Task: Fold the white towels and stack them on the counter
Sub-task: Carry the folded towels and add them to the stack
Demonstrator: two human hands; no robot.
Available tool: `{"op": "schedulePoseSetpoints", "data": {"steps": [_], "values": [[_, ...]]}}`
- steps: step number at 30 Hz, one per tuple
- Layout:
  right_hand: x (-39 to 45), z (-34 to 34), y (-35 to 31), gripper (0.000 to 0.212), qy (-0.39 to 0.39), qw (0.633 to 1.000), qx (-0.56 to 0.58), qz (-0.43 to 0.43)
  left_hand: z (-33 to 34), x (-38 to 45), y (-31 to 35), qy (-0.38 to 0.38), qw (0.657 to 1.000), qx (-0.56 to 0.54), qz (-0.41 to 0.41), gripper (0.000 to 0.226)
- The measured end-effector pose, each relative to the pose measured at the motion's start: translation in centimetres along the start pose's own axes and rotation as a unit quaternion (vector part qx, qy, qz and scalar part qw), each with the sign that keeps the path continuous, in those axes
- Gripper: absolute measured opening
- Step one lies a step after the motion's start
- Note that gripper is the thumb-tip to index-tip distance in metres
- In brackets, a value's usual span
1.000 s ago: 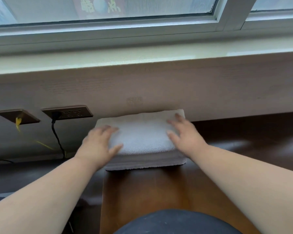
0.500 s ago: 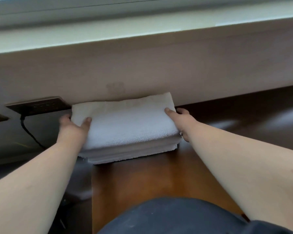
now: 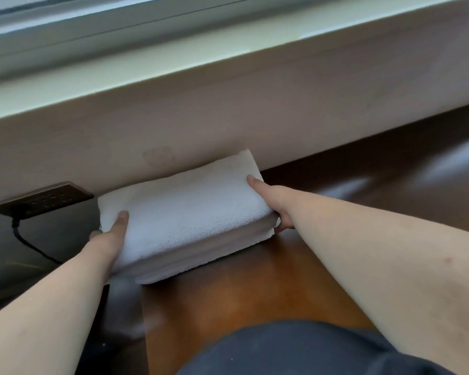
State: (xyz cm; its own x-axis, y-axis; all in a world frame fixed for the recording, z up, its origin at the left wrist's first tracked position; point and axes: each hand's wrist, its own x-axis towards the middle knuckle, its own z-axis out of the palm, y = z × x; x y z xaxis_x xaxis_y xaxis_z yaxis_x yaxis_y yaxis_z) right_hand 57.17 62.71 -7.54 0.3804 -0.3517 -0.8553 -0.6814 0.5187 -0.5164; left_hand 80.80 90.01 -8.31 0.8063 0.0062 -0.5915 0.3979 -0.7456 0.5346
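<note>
A stack of folded white towels (image 3: 184,212) lies on the brown wooden counter (image 3: 255,293), its far edge against the wall. My left hand (image 3: 109,239) grips the stack's left end, thumb on top and fingers hidden under or behind it. My right hand (image 3: 271,201) grips the right end the same way, thumb on the top towel, fingers curled under the side. The stack sits slanted in the view, right end farther away.
A dark wall socket plate (image 3: 41,198) with a black cord (image 3: 30,244) plugged in is to the left of the stack. A pale window sill (image 3: 228,55) juts out above the wall. The dark counter (image 3: 390,180) runs on to the right. My dark-clothed lap (image 3: 295,350) is at the bottom.
My hands went from resting flat on top of the stack to gripping its two ends. The view has tilted and dropped closer to the towels.
</note>
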Motion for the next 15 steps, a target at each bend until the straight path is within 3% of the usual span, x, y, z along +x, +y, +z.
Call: {"op": "schedulePoseSetpoints", "data": {"steps": [3, 6, 11, 15], "values": [[-0.8, -1.0, 0.7, 0.108, 0.101, 0.990, -0.036, -0.090, 0.2, -1.8, 1.0, 0.113, 0.992, 0.027, 0.041, 0.101], [-2.3, -4.2, 2.4, 0.093, 0.181, 0.965, -0.102, -0.161, 0.6, -3.6, 0.5, 0.229, 0.949, 0.109, 0.189, 0.085], [-5.5, -12.0, 8.0, 0.078, 0.291, 0.907, -0.279, -0.122, 4.7, -6.5, -0.3, 0.140, 0.902, 0.263, 0.312, 0.088], [-9.6, -19.2, 12.7, 0.076, 0.321, 0.861, -0.393, -0.040, 10.0, -11.1, 0.2, 0.094, 0.868, 0.274, 0.404, 0.079]]}}
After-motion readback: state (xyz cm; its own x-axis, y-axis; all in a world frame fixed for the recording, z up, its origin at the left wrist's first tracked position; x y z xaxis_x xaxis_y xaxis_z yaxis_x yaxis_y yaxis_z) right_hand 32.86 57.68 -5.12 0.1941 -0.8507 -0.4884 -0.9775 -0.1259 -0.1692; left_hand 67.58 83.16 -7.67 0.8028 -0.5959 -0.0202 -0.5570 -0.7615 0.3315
